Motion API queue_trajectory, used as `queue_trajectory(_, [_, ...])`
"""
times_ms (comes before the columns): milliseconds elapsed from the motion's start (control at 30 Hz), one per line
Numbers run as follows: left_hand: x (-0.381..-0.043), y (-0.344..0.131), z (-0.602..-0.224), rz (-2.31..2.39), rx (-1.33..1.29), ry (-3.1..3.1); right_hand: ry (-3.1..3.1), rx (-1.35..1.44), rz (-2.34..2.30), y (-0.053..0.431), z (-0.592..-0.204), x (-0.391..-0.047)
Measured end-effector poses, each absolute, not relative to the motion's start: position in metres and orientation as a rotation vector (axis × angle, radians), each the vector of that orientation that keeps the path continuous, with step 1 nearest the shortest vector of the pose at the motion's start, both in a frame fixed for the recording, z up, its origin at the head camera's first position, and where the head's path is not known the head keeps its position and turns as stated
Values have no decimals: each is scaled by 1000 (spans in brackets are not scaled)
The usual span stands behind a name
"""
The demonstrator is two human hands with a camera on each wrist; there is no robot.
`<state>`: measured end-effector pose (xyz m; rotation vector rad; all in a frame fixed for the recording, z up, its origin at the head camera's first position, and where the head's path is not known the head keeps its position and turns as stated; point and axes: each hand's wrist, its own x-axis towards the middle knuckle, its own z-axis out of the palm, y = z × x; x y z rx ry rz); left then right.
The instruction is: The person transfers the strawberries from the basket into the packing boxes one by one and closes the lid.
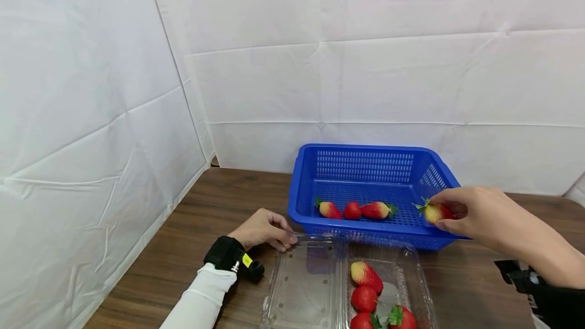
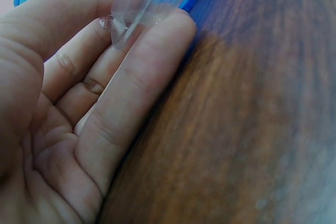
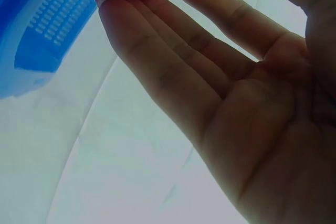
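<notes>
With the right hand (image 1: 480, 212), pinching a red-and-yellow strawberry (image 1: 436, 213) in nearly closed fingers, over the right end of the perforated blue basket (image 1: 365, 148)! With the left hand (image 1: 265, 230), pinching a corner of the clear plastic lid (image 1: 301, 286). Counting three glossy strawberries (image 1: 376, 210) in the basket, four visible in the transparent box (image 1: 426, 296), on a wood-grained surface (image 1: 219, 192).

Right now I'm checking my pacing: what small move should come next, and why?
Probably lower the held strawberry into the blue basket: the right grip has it at the basket's right end, and bare floor shows just left of it.
</notes>
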<state>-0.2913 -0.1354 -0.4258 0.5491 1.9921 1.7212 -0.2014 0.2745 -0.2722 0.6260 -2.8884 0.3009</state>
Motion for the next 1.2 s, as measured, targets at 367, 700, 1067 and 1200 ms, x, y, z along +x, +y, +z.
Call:
queue_trajectory(367, [-291, -136, -424, 1716, 546, 1992, -2903, 630, 293, 275, -267, -195])
queue_trajectory(700, [-290, -135, -424, 1723, 553, 1985, -2929, 701, 282, 267, -267, -185])
queue_trajectory(1067, [-291, -137, -424, 1713, 558, 1993, -2975, 827, 335, 257, -267, -176])
queue_trajectory(1200, [-290, -136, -424, 1719, 555, 1988, -2959, 942, 401, 255, -268, -174])
